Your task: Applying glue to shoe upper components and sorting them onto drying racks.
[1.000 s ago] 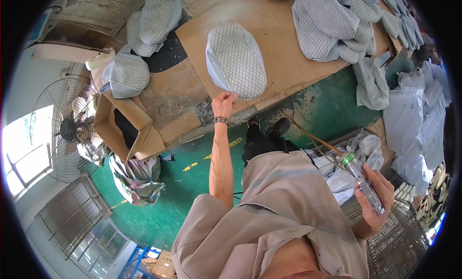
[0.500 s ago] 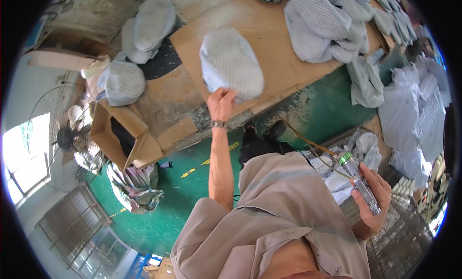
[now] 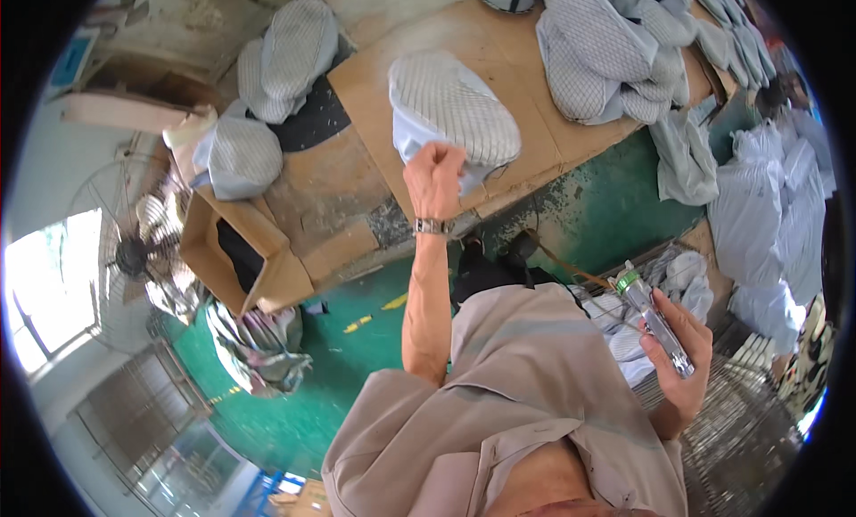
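My left hand is closed, pinching the near edge of an oval grey quilted fabric cover with a diamond pattern. The cover lies over the cardboard, its smooth pale side fabric showing along the left. A metal band circles my left wrist. In my right hand, at the right of my body, is a silver tube-shaped metal tool with a green ring at its upper end. A thin hose or cord runs near that end; where it joins is unclear.
Flattened cardboard covers the worktable. More grey quilted covers are heaped at the far right, others at the far left. An open cardboard box stands left, beside a fan. White plastic bags are at the right.
The grey cover has shifted slightly right with my left hand and looks more tilted. My right hand has moved a little left with the tool. The whole view has shifted slightly.
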A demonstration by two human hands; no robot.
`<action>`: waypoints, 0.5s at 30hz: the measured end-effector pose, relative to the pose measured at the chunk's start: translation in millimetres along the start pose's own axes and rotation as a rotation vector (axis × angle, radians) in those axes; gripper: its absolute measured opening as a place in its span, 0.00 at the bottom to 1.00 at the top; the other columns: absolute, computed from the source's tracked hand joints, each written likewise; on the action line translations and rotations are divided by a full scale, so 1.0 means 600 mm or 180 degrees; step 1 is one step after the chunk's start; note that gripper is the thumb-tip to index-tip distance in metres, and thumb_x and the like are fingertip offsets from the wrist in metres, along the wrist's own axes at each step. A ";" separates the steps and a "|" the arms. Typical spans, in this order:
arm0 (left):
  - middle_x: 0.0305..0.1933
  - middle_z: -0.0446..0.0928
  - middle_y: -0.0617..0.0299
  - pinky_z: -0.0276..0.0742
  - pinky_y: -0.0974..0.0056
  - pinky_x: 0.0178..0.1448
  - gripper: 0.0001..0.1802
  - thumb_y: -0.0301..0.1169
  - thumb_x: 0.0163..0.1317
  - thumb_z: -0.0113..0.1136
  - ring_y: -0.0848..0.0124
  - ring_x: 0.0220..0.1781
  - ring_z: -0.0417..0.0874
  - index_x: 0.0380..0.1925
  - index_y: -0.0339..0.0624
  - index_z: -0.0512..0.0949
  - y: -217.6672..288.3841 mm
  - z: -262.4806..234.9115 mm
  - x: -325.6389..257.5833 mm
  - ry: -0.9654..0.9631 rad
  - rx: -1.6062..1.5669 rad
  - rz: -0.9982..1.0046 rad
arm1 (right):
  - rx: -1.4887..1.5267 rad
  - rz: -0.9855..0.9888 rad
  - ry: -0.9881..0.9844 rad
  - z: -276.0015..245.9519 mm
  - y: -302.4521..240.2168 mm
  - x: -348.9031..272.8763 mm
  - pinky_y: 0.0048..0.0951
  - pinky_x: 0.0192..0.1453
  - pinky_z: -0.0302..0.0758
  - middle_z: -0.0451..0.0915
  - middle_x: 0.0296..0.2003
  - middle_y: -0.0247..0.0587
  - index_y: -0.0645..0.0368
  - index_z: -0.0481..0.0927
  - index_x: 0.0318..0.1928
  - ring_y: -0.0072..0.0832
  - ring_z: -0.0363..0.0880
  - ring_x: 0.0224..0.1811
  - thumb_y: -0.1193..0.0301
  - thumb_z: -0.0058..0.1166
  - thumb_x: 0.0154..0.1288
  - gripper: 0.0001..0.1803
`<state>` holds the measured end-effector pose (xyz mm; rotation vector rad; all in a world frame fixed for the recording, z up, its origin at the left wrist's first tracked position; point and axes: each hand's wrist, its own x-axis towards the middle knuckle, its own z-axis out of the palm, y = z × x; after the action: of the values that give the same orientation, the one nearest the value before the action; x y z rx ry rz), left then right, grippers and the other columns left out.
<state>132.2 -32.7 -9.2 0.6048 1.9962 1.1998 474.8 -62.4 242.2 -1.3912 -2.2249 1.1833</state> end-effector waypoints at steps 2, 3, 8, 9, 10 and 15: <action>0.17 0.77 0.60 0.71 0.66 0.23 0.12 0.34 0.56 0.64 0.73 0.19 0.77 0.23 0.34 0.81 0.037 0.005 0.052 -0.0127 -0.0997 -0.0216 | 0.0332 0.0045 0.0115 0.001 0.007 0.009 0.31 0.44 0.76 0.83 0.38 0.52 0.69 0.79 0.59 0.40 0.83 0.37 0.81 0.66 0.50 0.31; 0.17 0.77 0.60 0.70 0.66 0.22 0.11 0.32 0.57 0.64 0.73 0.18 0.77 0.24 0.34 0.81 0.037 0.003 0.094 -0.0128 -0.0805 -0.0266 | 0.0249 0.0095 0.0118 0.005 0.005 0.017 0.31 0.44 0.76 0.84 0.38 0.52 0.69 0.79 0.59 0.40 0.83 0.37 0.81 0.66 0.50 0.31; 0.21 0.77 0.61 0.75 0.67 0.25 0.10 0.30 0.59 0.62 0.70 0.20 0.79 0.24 0.34 0.80 0.094 -0.061 0.138 -0.0380 -0.1558 0.0495 | 0.0249 0.0208 -0.0106 0.020 -0.011 0.028 0.32 0.44 0.77 0.84 0.39 0.53 0.68 0.79 0.59 0.41 0.84 0.38 0.81 0.66 0.51 0.31; 0.24 0.78 0.60 0.77 0.67 0.26 0.09 0.30 0.60 0.61 0.69 0.23 0.80 0.25 0.34 0.80 0.126 -0.070 0.152 -0.0315 -0.1741 0.0351 | 0.0201 0.0081 -0.0073 0.022 -0.008 0.031 0.32 0.44 0.77 0.84 0.39 0.53 0.68 0.79 0.59 0.41 0.84 0.38 0.81 0.66 0.51 0.30; 0.27 0.79 0.59 0.79 0.66 0.27 0.09 0.29 0.62 0.60 0.68 0.27 0.82 0.27 0.35 0.80 0.151 -0.076 0.166 -0.0296 -0.1908 0.0212 | 0.0166 -0.0021 -0.0004 0.027 -0.003 0.034 0.32 0.44 0.77 0.84 0.39 0.53 0.68 0.79 0.59 0.42 0.84 0.38 0.81 0.66 0.52 0.30; 0.35 0.80 0.59 0.82 0.59 0.36 0.06 0.29 0.63 0.58 0.66 0.36 0.84 0.32 0.36 0.79 0.197 -0.152 0.200 -0.0588 -0.2318 0.0565 | 0.0050 -0.0105 -0.0017 0.040 -0.004 0.045 0.32 0.45 0.77 0.84 0.40 0.53 0.67 0.79 0.59 0.42 0.84 0.38 0.80 0.66 0.53 0.29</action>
<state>-10.7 54.9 83.5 0.4919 1.2369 1.7738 445.3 -52.1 223.8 -1.3416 -2.2286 1.1920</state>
